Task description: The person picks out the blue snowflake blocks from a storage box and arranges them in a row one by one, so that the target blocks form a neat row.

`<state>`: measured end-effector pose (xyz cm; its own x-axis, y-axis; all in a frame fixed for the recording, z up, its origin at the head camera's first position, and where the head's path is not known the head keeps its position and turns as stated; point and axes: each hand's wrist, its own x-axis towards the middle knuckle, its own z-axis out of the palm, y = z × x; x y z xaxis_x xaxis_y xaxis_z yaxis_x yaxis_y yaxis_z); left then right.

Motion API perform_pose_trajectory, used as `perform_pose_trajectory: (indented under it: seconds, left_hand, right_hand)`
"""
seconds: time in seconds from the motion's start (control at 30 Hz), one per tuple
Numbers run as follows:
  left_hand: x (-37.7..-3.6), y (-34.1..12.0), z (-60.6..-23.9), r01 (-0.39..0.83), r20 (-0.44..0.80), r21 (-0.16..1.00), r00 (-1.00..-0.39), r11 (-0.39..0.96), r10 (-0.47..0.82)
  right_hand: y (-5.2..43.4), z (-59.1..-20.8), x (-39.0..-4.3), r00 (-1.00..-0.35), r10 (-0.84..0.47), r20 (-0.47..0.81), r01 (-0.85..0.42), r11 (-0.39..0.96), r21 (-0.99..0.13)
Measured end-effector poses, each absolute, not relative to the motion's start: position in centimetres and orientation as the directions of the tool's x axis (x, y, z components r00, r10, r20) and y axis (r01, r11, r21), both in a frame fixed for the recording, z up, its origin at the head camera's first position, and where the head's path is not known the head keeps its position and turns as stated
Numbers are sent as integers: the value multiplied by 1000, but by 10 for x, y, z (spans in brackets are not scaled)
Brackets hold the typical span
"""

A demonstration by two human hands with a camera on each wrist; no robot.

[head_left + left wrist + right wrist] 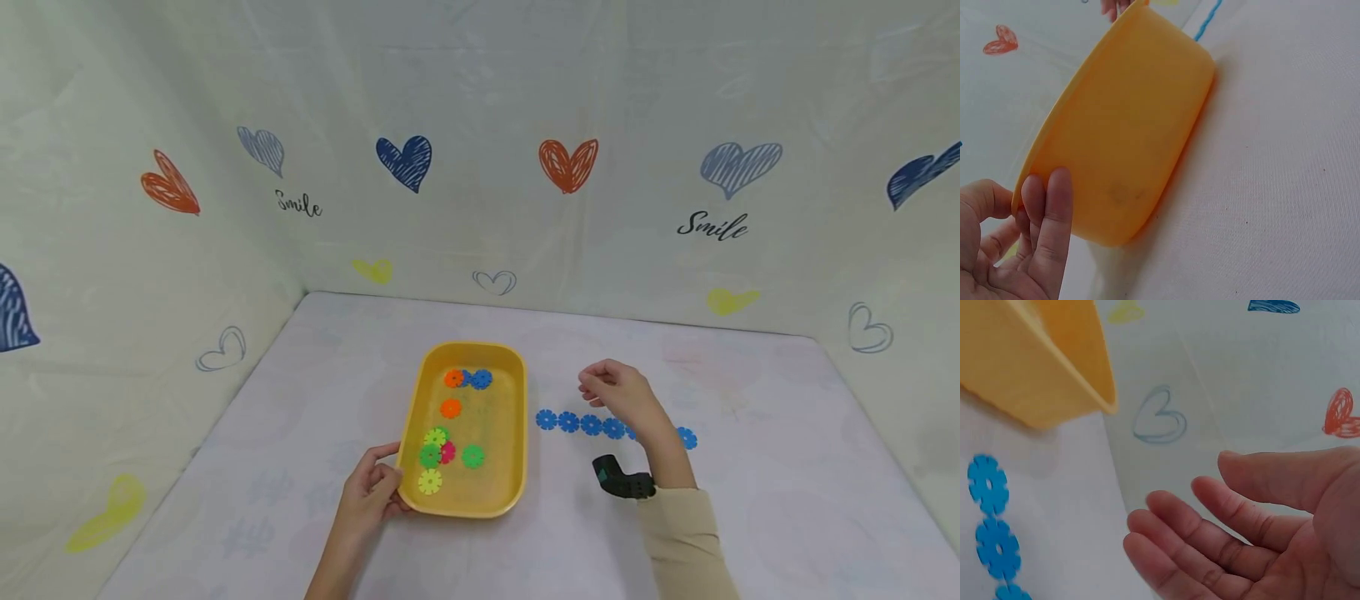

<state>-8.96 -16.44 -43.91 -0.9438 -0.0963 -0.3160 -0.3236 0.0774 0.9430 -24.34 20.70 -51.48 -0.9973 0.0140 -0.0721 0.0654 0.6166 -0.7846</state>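
- Lower centre of the head view: a shallow yellow plastic tray with rounded corners (517,433) sat on the pale printed table cover (750,500), long side running away from the camera.
- The left hand (371,492) gripped the tray's near-left corner, thumb over the rim and fingers (1054,212) laid against the outer wall, as seen lower left in the left wrist view.
- Inside the tray: small flat gear-shaped plastic discs. An orange disc (453,378) and a blue disc (480,379) lay at the far end, w/ another orange one (450,408) mid-tray; yellow-green, green and pink discs (437,450) bunched at the near-left, some overlapping.
- Right of the tray, centre-right of frame: a row of blue gear discs (579,423) lay on the cover, edge to edge; also seen lower left in the right wrist view (988,484).
- The right hand (618,392) hovered above the row, fingers loosely curled; the right wrist view showed its palm empty, fingers (1197,531) relaxed and apart.
- A black wrist-worn camera unit (622,482) sat on the beige sleeve's (686,533) end.
- Backdrop: white cloth walls w/ sketched hearts (567,164) and "Smile" lettering.
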Motion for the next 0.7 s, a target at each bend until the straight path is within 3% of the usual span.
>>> perform_pose_trajectory:
  seconds: [0.1,0.33,0.57,0.7]
  left_hand:
    - [-90,-165,-440,-324,-316,943,-944,80,-95]
    - [-90,-165,-441,-330,-320,938,-942,104,-99]
    - [-90,-165,-440,-325,-317,942,-944,83,-97]
    - [-90,-166,-441,-323,-314,942,-944,94,-99]
  right_hand:
    - [178,-500,-245,-997,-49,-58,21,555,-832]
    - [102,-397,-205,-987,-116,-113,58,393,-918]
    - [69,-400,-214,-974,-170,-149,90,313,-946]
    - [58,-405,-219,-976,-166,-143,77,348,-934]
